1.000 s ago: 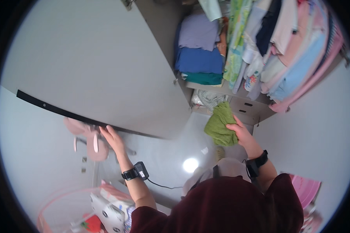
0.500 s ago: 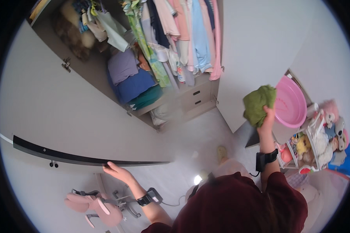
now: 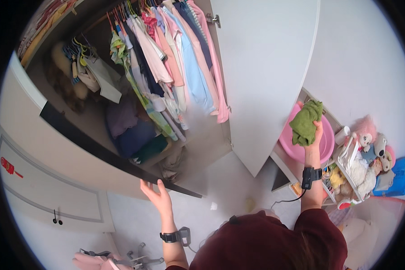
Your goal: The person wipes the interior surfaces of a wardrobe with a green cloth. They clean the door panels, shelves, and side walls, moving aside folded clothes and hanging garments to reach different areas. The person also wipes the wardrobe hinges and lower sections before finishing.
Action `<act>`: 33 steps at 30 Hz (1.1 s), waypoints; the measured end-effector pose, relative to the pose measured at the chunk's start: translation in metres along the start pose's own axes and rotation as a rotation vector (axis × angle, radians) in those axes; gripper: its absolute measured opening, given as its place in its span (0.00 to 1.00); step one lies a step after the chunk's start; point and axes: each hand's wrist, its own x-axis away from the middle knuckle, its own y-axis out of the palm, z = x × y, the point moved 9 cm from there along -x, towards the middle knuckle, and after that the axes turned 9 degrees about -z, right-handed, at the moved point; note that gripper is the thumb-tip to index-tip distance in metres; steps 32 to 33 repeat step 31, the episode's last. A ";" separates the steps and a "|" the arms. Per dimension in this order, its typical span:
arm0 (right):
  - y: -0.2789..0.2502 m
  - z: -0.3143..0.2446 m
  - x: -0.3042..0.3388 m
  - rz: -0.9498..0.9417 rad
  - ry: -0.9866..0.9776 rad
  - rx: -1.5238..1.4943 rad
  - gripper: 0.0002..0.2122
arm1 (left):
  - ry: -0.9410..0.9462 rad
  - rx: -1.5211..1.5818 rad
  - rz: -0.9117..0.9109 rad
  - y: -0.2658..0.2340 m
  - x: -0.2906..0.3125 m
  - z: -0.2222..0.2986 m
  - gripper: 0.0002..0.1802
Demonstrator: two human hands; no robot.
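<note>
My right hand [image 3: 317, 136] grips a bunched green cloth [image 3: 305, 122], held up in front of a pink basin [image 3: 330, 144] at the right. The cloth covers part of the basin. My left hand [image 3: 157, 193] has its fingers spread, at the dark edge of the wardrobe's left door [image 3: 101, 152]; whether the fingertips touch it I cannot tell. Behind that door the wardrobe stands partly open, with clothes on hangers [image 3: 166, 58] and folded clothes [image 3: 132, 135] lower down. A blur hides part of its lower front.
The wardrobe's right door [image 3: 265, 67] stands open beside the basin. Stuffed toys [image 3: 366, 175] crowd a white rack at the right. A pink chair [image 3: 96, 261] is at the lower left, near a white room door [image 3: 54, 193]. A cable runs from my right wristband [image 3: 310, 177].
The left door has swung inward toward the wardrobe, and my left hand has moved with its edge. My right hand still holds the green cloth, now overlapping the basin. The view has shifted.
</note>
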 end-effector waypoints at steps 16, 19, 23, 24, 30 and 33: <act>0.105 0.089 0.027 -0.118 0.576 0.305 0.29 | -0.012 -0.022 -0.189 0.115 -0.109 -0.030 0.34; 0.139 0.129 0.011 -0.421 0.465 0.476 0.15 | 0.008 -0.139 -0.202 0.100 -0.120 -0.023 0.33; 0.180 0.217 -0.001 -0.523 0.519 0.494 0.06 | 0.222 -0.205 -0.228 0.071 -0.128 0.004 0.32; 0.196 0.239 -0.008 -0.629 0.528 0.487 0.16 | 0.299 -0.275 -0.194 0.063 -0.133 0.012 0.33; 0.230 0.344 -0.056 -0.559 0.662 0.311 0.37 | 0.476 -0.598 -0.172 0.056 -0.175 0.024 0.41; 0.234 0.354 -0.065 -0.574 0.618 0.327 0.36 | 0.490 -0.598 -0.163 0.051 -0.185 0.024 0.41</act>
